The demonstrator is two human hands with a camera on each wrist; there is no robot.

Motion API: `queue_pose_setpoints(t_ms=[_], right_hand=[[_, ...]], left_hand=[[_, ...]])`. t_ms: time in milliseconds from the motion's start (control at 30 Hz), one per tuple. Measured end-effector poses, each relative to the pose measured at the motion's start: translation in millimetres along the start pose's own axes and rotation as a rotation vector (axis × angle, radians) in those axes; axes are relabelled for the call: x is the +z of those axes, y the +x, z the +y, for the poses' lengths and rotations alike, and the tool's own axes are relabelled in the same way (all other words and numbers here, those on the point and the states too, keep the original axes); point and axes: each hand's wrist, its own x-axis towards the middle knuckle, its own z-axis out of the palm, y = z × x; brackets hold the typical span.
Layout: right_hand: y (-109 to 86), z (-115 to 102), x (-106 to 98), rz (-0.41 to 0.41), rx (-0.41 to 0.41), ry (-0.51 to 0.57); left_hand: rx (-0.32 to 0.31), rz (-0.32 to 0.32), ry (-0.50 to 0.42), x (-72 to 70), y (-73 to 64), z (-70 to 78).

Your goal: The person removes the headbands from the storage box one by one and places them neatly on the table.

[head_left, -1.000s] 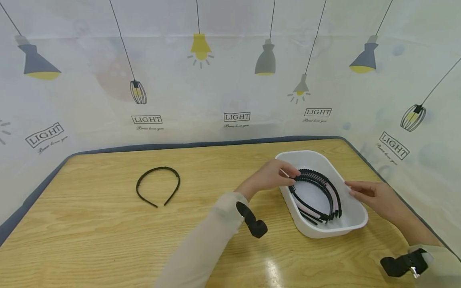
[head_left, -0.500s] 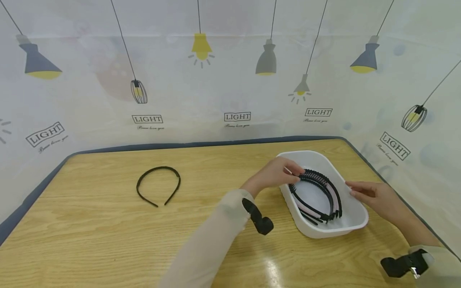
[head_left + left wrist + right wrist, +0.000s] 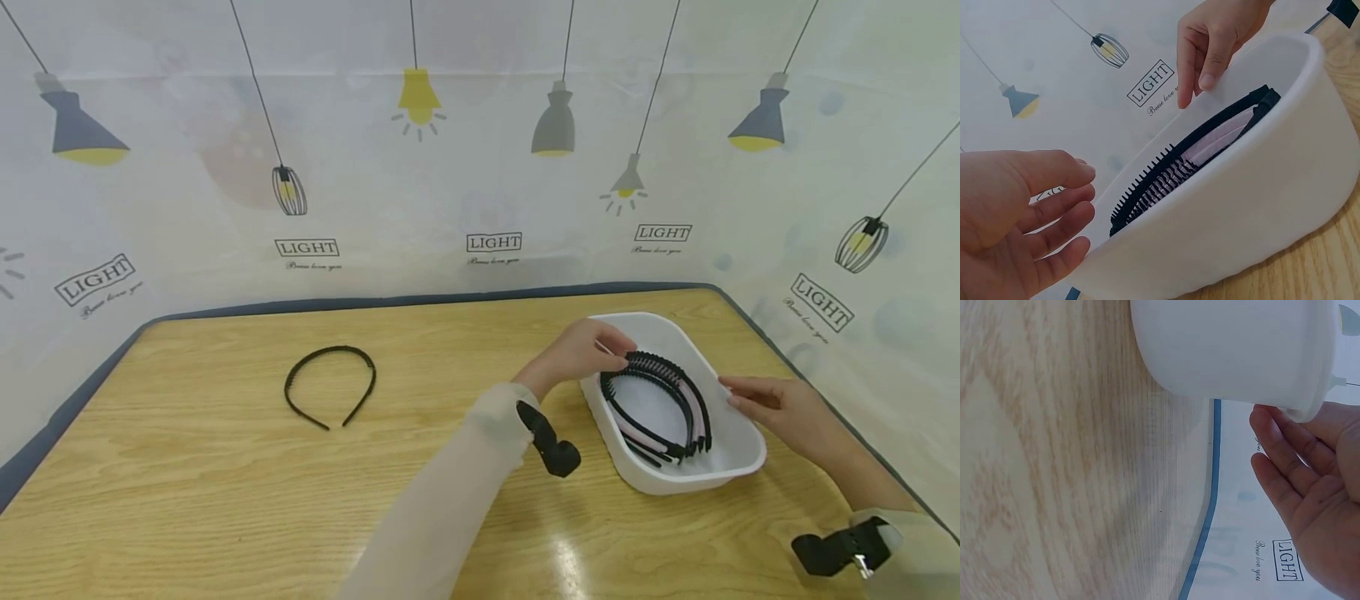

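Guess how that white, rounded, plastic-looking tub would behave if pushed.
The white tub is probably stiff, its walls holding shape; wider than tall, it seems unlikely to tip; the curved black and pink headbands inside may slide.

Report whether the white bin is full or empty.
Neither: the bin holds several headbands, black and pink, but bare floor shows inside their loop.

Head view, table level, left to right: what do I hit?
Lone black headband → left hand → white tub with headbands inside → right hand.
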Motion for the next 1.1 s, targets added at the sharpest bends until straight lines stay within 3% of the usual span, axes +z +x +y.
queue_pose_setpoints(t_ms=[333, 667, 800, 1100], right_hand=[[-1.2, 4, 0, 0.003, 0.006, 0.009], [-1.6, 4, 0, 0.031, -0.043, 0.03], [-1.8, 4, -1, 0.028, -0.029, 0.033], [-0.9, 3, 1, 0.005, -0.006, 0.023]], left_hand=[[-0.033, -0.001, 0.065, 2.0, 8.4, 3.3], [-0.045, 0.025, 0.08, 6.2, 19.0, 2.7], [-0.059, 0.042, 0.056, 10.6, 23.1, 3.0], [-0.074, 0.07, 0.107, 18.0, 26.6, 5.5]])
